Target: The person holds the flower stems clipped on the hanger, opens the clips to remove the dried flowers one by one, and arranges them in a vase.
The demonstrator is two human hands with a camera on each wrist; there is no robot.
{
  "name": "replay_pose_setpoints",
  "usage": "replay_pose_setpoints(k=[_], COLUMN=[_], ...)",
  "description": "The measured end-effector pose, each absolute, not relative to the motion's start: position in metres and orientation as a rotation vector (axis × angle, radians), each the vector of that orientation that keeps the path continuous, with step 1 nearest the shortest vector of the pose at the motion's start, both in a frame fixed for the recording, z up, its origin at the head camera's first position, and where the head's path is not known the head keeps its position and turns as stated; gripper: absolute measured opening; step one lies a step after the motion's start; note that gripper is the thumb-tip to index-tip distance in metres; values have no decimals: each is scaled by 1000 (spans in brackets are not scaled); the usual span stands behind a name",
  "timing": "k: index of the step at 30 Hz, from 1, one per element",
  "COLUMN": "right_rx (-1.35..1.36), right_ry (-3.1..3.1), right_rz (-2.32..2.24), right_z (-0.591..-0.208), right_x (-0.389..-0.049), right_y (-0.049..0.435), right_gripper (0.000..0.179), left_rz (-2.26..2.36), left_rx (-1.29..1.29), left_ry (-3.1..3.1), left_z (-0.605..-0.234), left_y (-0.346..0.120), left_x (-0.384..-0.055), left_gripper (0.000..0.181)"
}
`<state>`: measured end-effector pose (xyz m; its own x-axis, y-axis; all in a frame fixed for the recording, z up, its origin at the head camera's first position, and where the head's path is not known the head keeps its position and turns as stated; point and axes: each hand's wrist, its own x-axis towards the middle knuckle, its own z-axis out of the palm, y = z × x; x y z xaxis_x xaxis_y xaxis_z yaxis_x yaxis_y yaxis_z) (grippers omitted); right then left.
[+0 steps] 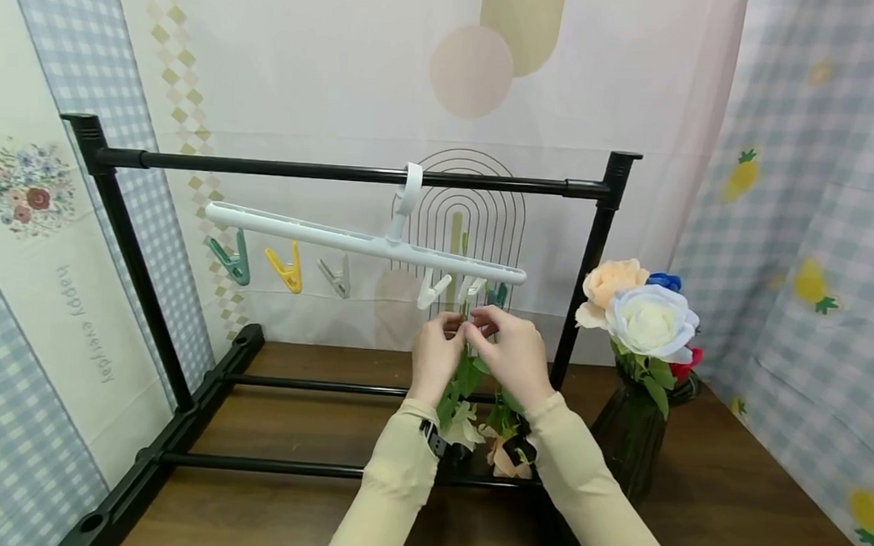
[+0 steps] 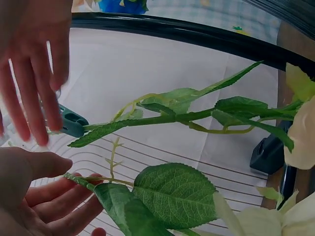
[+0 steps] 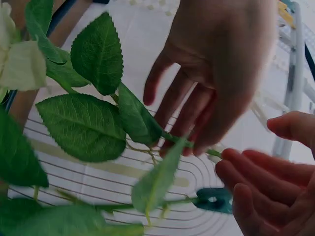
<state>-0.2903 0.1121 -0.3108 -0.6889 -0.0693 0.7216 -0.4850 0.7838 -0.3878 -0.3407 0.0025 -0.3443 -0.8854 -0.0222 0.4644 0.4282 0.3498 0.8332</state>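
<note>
My left hand pinches the upper stem of an upside-down white artificial rose between thumb and fingers. Its green leaves spread below the grip. Close by, my right hand has loosely extended fingers, with the fingertips beside the stem's cut end in the right wrist view. Just above both hands are white clips on a white hanger. Next to that stem, a peach rose hangs head down, its stem held in a dark teal clip.
The hanger hooks over a black rack's top bar and tilts down to the right. Left of its hook hang green, yellow and grey clips. A dark vase holding several roses stands right of the rack.
</note>
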Motion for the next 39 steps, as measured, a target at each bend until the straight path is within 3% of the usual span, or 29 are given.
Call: replay_pose_setpoints(k=[12, 24, 39], right_rx=[113, -16, 152], right_ry=[-2268, -2140, -1947], right_rz=[687, 691, 949], right_z=[-302, -296, -304], right_x=[-307, -314, -321], right_y=[97, 95, 95], right_gripper=[49, 47, 33], left_rz=[-1582, -1613, -1478], left_rx=[-387, -485, -412], left_ry=[-2191, -2214, -2291], left_z=[-342, -338, -338], left_y=[-6, -17, -19], left_x=[-326, -311, -315], left_gripper=[21, 24, 21])
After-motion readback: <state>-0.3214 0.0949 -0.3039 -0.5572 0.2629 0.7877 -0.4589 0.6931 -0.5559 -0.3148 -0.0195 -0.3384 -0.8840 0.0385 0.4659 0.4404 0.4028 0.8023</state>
